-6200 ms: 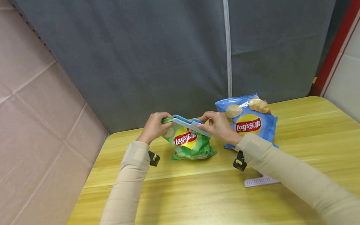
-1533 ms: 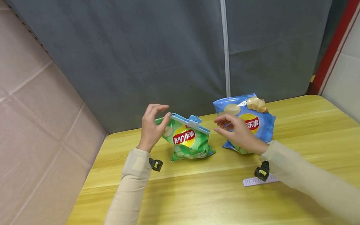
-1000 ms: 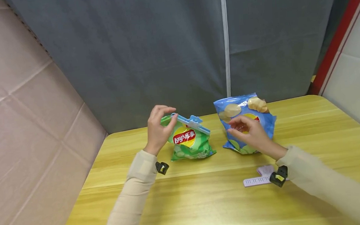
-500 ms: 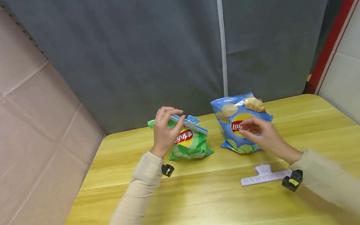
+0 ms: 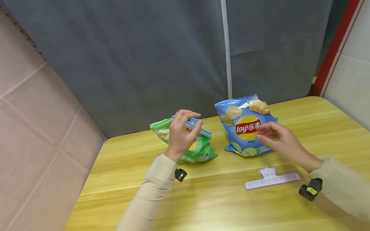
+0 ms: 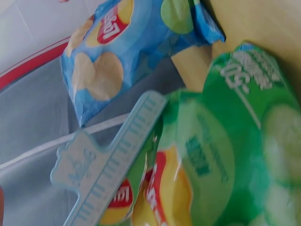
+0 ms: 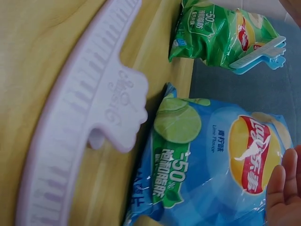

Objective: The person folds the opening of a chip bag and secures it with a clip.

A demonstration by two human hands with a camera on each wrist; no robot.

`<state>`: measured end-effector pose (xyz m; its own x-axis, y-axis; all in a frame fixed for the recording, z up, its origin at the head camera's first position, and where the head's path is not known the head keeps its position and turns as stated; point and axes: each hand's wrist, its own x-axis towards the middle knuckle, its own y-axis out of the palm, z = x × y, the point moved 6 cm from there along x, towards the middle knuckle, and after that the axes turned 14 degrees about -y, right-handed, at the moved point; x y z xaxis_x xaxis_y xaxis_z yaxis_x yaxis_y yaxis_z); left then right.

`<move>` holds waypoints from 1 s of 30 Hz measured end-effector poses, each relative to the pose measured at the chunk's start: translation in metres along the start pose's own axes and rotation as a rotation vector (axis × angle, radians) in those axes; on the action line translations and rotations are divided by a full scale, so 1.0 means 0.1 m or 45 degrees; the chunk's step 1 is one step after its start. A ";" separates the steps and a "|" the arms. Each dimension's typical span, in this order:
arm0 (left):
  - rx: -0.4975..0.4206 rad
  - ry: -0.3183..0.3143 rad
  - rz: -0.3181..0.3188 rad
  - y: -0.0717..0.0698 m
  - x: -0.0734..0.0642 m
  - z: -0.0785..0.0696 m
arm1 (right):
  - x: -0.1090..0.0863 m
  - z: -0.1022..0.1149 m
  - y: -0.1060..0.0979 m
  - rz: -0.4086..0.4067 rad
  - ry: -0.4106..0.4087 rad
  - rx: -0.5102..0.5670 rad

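Observation:
A green chip bag [image 5: 202, 150] stands on the table, its top folded over and held by a light blue bag clip [image 5: 205, 131] with piano-key markings. In the head view my left hand [image 5: 183, 133] hovers before this bag, thumb and fingers loosely bent with nothing between them. The left wrist view shows the blue clip [image 6: 115, 162] lying across the fold. To the right stands a blue chip bag [image 5: 240, 135]. My right hand [image 5: 282, 140], fingers relaxed and holding nothing, overlaps its right side. Nearer me lies a lilac bag clip [image 5: 270, 182].
The yellow wood-grain table [image 5: 221, 211] has a grey curtain [image 5: 132, 69] behind it. A pale pink panel [image 5: 32, 130] rises on the left, and a white panel with a red strip [image 5: 338, 44] on the right.
Both hands gripped the blue clip and bag top earlier and have since let go. The left hand has drifted right; the right hand has drawn back rightward, uncovering the lilac clip.

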<state>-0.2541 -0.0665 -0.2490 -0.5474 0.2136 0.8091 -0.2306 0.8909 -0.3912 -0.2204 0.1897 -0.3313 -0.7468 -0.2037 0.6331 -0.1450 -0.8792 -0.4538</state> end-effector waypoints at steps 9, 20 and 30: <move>-0.044 0.043 0.042 0.24 -0.05 -0.11 | -0.22 -0.12 -0.11 0.021 0.109 -0.068; -0.121 0.017 0.154 0.48 -0.08 -0.17 | -0.35 -0.25 -0.22 -0.047 0.178 -0.072; -0.118 -0.064 0.229 0.67 -0.04 -0.21 | -0.56 -0.96 -0.32 -0.142 0.200 -0.113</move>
<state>-0.2505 0.0008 -0.2695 -0.6129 0.3548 0.7060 -0.0518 0.8735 -0.4840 -0.2361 0.2707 -0.4126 -0.8139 -0.0314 0.5802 -0.2838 -0.8498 -0.4442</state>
